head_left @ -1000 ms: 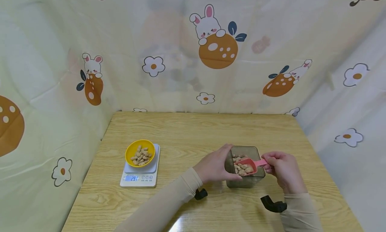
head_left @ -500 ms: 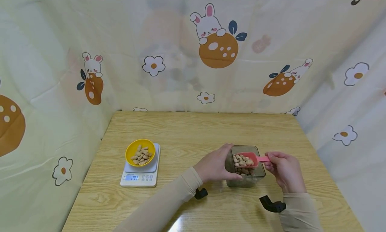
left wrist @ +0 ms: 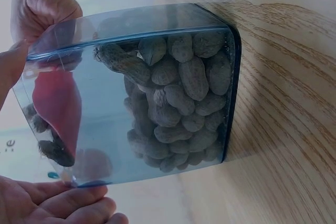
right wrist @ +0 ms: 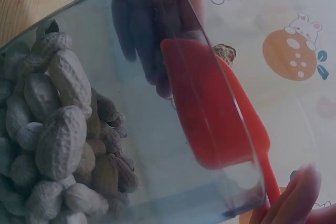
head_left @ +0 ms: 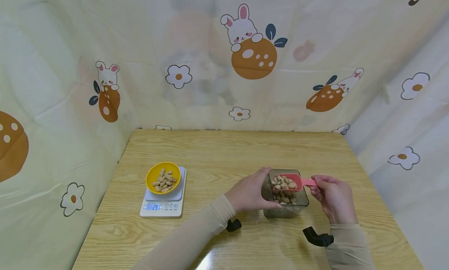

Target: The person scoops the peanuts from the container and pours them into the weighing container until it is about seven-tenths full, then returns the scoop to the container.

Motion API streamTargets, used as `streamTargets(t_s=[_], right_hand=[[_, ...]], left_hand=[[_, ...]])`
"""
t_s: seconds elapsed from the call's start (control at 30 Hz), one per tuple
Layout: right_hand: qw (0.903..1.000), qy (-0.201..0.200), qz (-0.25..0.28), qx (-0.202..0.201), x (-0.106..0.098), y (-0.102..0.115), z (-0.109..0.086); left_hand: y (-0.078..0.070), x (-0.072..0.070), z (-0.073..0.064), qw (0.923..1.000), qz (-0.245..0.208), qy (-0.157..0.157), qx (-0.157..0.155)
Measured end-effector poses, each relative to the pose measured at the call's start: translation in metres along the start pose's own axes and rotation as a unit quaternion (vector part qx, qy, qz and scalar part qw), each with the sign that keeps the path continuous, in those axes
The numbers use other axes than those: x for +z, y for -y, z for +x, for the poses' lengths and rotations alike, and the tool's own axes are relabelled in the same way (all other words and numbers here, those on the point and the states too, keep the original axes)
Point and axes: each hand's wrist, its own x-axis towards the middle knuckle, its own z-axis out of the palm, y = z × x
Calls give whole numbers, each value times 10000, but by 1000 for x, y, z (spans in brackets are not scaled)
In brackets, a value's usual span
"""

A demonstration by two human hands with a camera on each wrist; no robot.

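Observation:
A clear, grey-tinted rectangular container [head_left: 285, 212] stands at the right of the table, partly filled with peanuts in their shells [left wrist: 178, 103]. My left hand [head_left: 247, 192] grips it at the rim from the left, thumb on the near side and fingers at the far side. Between thumb and fingers, my right hand [head_left: 334, 198] pinches the handle of a pinkish-red scoop [head_left: 298, 181]. The scoop holds several peanuts [head_left: 283, 182] and sits inside the container near the top, above the peanut heap. In the right wrist view, the scoop [right wrist: 215, 114] shows through the container's wall.
At the left a white digital scale [head_left: 177, 212] bears a yellow bowl [head_left: 150, 176] with peanuts in it. Its lit display [head_left: 153, 207] seems to read 29.1. Behind the wooden table [head_left: 217, 153] hangs a printed curtain [head_left: 207, 36], which also covers both sides.
The scoop has risen from low among the peanuts to near the container's rim and levelled out, loaded with peanuts. My right hand shifted slightly right; the left hand, container and scale stay put.

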Motion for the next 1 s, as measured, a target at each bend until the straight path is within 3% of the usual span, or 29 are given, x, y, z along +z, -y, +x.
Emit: streamTargets(t_s=[0.47,1.0], right_hand=[[9995,-7,221,-213,-4,3,-1],[9990,99,284,-335,1,4,-5]], left_hand=[[-1,1,0,10000,71,-24,-3],[-1,-1,-3,9947,958,-239,289]])
